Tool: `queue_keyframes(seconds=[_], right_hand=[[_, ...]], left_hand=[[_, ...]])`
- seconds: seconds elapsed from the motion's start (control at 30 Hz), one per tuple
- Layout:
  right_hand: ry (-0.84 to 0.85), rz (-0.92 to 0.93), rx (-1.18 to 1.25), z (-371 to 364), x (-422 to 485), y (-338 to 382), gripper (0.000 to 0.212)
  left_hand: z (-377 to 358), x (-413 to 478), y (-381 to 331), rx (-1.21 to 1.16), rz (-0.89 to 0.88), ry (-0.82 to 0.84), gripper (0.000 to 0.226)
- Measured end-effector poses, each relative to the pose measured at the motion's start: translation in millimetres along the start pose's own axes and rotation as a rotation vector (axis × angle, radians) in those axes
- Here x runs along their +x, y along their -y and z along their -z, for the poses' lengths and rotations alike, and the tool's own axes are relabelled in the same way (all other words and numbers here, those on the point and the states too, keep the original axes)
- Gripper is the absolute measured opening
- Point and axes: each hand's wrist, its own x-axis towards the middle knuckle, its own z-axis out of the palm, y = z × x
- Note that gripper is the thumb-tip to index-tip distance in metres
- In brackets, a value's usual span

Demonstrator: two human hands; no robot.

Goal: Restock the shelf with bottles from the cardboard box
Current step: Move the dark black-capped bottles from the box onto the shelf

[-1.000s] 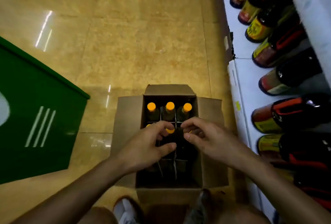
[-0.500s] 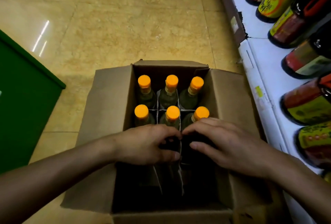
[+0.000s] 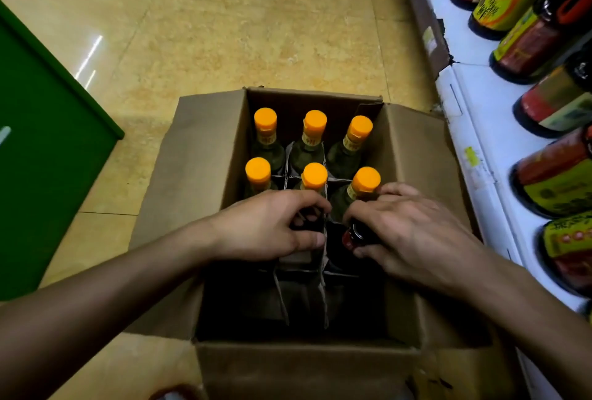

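Restocking looks partly done: six orange-capped green glass bottles (image 3: 307, 149) wait in the brown cardboard box (image 3: 192, 169). Right hand (image 3: 413, 233) clamps a dark red-collared bottle (image 3: 354, 236); left hand (image 3: 269, 226) curls round a dark object (image 3: 308, 223) (likely another bottle).

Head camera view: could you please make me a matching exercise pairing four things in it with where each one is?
Things:
1. orange-capped bottles
2. dark bottle
3. green panel
4. labelled bottles

Places:
A. standing on the white shelf
B. gripped by the right hand
C. in the far cells of the cardboard box
D. left of the box

Pairs: 1-C, 2-B, 3-D, 4-A
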Motion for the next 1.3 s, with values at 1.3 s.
queue_keyframes(seconds=[1.3], right_hand=[[-0.762, -0.21, 1.098, 42, 1, 40, 0.056]], left_hand=[[-31, -15, -28, -0.672, -0.062, -0.183, 0.064]])
